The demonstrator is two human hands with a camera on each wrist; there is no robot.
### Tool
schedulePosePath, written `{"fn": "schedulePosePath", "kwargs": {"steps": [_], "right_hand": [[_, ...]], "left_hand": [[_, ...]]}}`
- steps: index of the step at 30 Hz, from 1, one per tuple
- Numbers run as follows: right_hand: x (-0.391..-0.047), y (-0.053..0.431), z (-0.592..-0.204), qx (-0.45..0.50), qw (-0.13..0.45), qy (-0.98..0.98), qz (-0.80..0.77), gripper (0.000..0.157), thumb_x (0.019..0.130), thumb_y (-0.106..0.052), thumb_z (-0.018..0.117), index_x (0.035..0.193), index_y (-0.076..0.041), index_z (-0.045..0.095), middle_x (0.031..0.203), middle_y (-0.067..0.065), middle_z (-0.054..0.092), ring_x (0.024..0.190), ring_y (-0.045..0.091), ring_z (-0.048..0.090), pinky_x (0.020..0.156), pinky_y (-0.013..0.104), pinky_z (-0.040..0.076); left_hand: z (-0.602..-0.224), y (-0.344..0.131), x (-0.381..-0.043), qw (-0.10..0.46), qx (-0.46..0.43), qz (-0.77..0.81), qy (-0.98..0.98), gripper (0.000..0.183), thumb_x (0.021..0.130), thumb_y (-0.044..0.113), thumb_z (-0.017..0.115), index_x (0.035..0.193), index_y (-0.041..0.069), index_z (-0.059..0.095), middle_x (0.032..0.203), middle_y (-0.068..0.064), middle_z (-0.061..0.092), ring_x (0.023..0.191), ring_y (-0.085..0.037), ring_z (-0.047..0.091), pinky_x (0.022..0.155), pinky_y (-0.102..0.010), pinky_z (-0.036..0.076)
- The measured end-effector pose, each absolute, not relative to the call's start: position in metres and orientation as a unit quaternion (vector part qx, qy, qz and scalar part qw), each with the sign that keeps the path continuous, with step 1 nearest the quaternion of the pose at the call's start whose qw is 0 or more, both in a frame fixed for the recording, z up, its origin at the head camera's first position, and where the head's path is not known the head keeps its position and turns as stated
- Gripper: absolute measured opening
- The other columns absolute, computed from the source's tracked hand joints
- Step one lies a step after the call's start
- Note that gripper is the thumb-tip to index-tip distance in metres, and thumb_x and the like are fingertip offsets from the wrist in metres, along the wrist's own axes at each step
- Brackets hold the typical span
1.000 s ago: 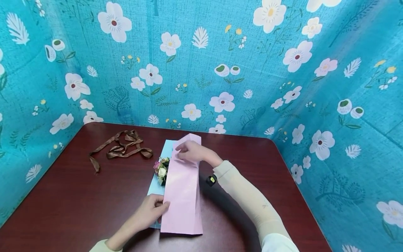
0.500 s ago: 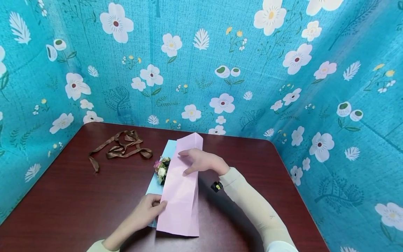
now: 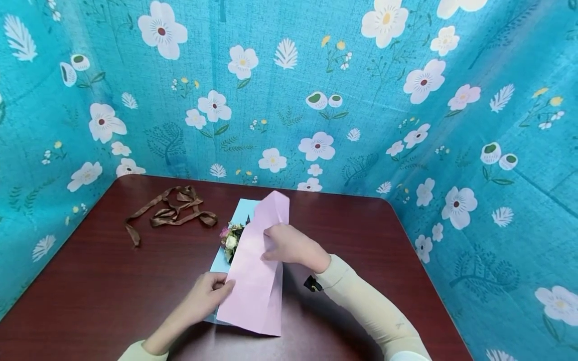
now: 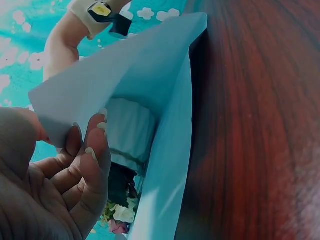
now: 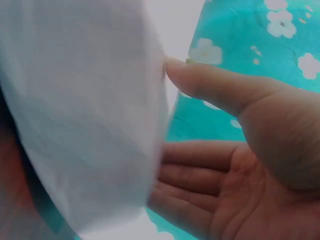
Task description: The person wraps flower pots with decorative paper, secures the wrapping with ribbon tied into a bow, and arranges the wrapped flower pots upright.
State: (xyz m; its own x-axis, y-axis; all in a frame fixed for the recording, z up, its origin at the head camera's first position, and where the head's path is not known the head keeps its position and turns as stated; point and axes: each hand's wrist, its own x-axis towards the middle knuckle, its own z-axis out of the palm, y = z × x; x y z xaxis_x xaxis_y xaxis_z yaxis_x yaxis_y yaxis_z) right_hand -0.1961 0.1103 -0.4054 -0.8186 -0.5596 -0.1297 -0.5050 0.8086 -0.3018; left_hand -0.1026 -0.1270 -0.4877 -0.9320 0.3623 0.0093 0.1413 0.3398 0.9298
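Two hands meet the same long, creased pink paper panel [image 3: 250, 286], which serves as landmark. Near its lower left edge the left hand [image 3: 204, 297] pinches it, thumb on top and fingers underneath, probably to keep that edge from springing up. Higher on the panel, the right hand [image 3: 295, 245] lies with thumb and fingers spread apart against the paper; its fingertips are partly hidden, but the pose suggests pressing the curved sheet into shape.

Beneath the panel, and showing along its left side, is a pale blue paper layer [image 3: 220, 261]. On it lies a small bunch of white, pink and green flowers [image 3: 231, 241], partly covered by the panel, seemingly so the paper can shelter it. Inside the fold, the left wrist view shows the bunch's pale, pleated wrapped base [image 4: 131, 127].

Farther left of the panel, a loose brown satin ribbon [image 3: 173, 216] lies tangled on the dark reddish-brown wooden tabletop [image 3: 131, 286], perhaps set aside to leave working room. Beyond the panel hangs a turquoise flower-printed cloth [image 3: 275, 120].
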Motion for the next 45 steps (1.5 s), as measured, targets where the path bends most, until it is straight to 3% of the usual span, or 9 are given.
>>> {"fn": "schedulePosePath", "kwargs": {"steps": [6, 13, 18, 29, 35, 37, 40, 43, 45], "right_hand": [[-0.196, 0.106, -0.414, -0.285, 0.073, 0.95, -0.105, 0.027, 0.08, -0.024, 0.087, 0.087, -0.009, 0.066, 0.06, -0.003, 0.051, 0.055, 0.01, 0.047, 0.055, 0.022, 0.04], [-0.197, 0.104, -0.415, -0.274, 0.062, 0.954, -0.101, 0.033, 0.078, -0.029, 0.089, 0.093, -0.007, 0.07, 0.062, -0.005, 0.053, 0.059, 0.01, 0.054, 0.059, 0.022, 0.046], [-0.198, 0.104, -0.416, -0.267, 0.056, 0.957, -0.101, 0.035, 0.077, -0.031, 0.09, 0.093, -0.008, 0.069, 0.062, -0.003, 0.052, 0.058, 0.011, 0.051, 0.056, 0.022, 0.043], [-0.198, 0.1, -0.42, -0.246, 0.012, 0.965, -0.085, 0.039, 0.074, -0.036, 0.092, 0.072, -0.008, 0.065, 0.054, -0.002, 0.047, 0.052, 0.011, 0.044, 0.051, 0.025, 0.037], [-0.196, 0.096, -0.42, -0.233, 0.01, 0.97, -0.067, 0.039, 0.074, -0.037, 0.092, 0.078, -0.005, 0.07, 0.052, -0.002, 0.047, 0.05, 0.011, 0.047, 0.05, 0.024, 0.039], [-0.196, 0.095, -0.419, -0.231, 0.006, 0.971, -0.063, 0.04, 0.074, -0.038, 0.092, 0.078, -0.004, 0.071, 0.051, -0.001, 0.047, 0.049, 0.011, 0.047, 0.049, 0.024, 0.039], [-0.196, 0.095, -0.42, -0.231, -0.005, 0.971, -0.061, 0.04, 0.073, -0.038, 0.093, 0.078, -0.004, 0.073, 0.05, -0.001, 0.046, 0.047, 0.01, 0.046, 0.048, 0.023, 0.039], [-0.196, 0.095, -0.421, -0.232, -0.018, 0.971, -0.051, 0.041, 0.072, -0.04, 0.093, 0.076, -0.004, 0.073, 0.048, -0.001, 0.046, 0.046, 0.01, 0.044, 0.046, 0.023, 0.038], [-0.198, 0.095, -0.421, -0.237, -0.027, 0.97, -0.044, 0.042, 0.072, -0.042, 0.093, 0.074, -0.005, 0.072, 0.049, -0.001, 0.046, 0.046, 0.01, 0.044, 0.046, 0.024, 0.039]], "left_hand": [[-0.49, -0.126, -0.104, 0.103, 0.147, 0.549, 0.816, 0.04, 0.099, 0.02, 0.065, 0.065, 0.008, 0.047, 0.052, 0.008, 0.035, 0.043, 0.0, 0.034, 0.045, -0.019, 0.027], [-0.49, -0.129, -0.106, 0.093, 0.142, 0.531, 0.83, 0.039, 0.098, 0.019, 0.065, 0.064, 0.009, 0.049, 0.051, 0.009, 0.034, 0.045, -0.001, 0.031, 0.046, -0.018, 0.024], [-0.488, -0.13, -0.107, 0.086, 0.138, 0.525, 0.836, 0.039, 0.098, 0.017, 0.067, 0.064, 0.01, 0.049, 0.052, 0.01, 0.033, 0.047, -0.002, 0.03, 0.048, -0.018, 0.024], [-0.485, -0.134, -0.11, 0.027, 0.123, 0.499, 0.857, 0.03, 0.093, 0.015, 0.072, 0.068, 0.015, 0.055, 0.056, 0.01, 0.036, 0.051, -0.001, 0.034, 0.051, -0.019, 0.029], [-0.483, -0.135, -0.114, 0.016, 0.101, 0.493, 0.864, 0.007, 0.091, 0.011, 0.072, 0.086, 0.009, 0.067, 0.062, 0.006, 0.056, 0.054, -0.003, 0.048, 0.053, -0.021, 0.04], [-0.481, -0.135, -0.114, -0.013, 0.094, 0.468, 0.879, 0.009, 0.09, 0.011, 0.073, 0.097, 0.006, 0.069, 0.07, 0.003, 0.064, 0.06, -0.007, 0.056, 0.057, -0.024, 0.045], [-0.477, -0.131, -0.112, -0.119, 0.116, 0.407, 0.898, 0.026, 0.085, 0.009, 0.076, 0.109, 0.003, 0.068, 0.09, -0.006, 0.07, 0.08, -0.02, 0.065, 0.07, -0.035, 0.053], [-0.471, -0.121, -0.11, -0.238, 0.159, 0.354, 0.891, 0.037, 0.079, 0.005, 0.079, 0.114, 0.0, 0.068, 0.107, -0.013, 0.068, 0.097, -0.031, 0.065, 0.082, -0.047, 0.054], [-0.465, -0.109, -0.109, -0.264, 0.194, 0.342, 0.881, 0.038, 0.078, 0.005, 0.08, 0.113, -0.002, 0.068, 0.111, -0.016, 0.069, 0.102, -0.034, 0.066, 0.086, -0.05, 0.055]]}}
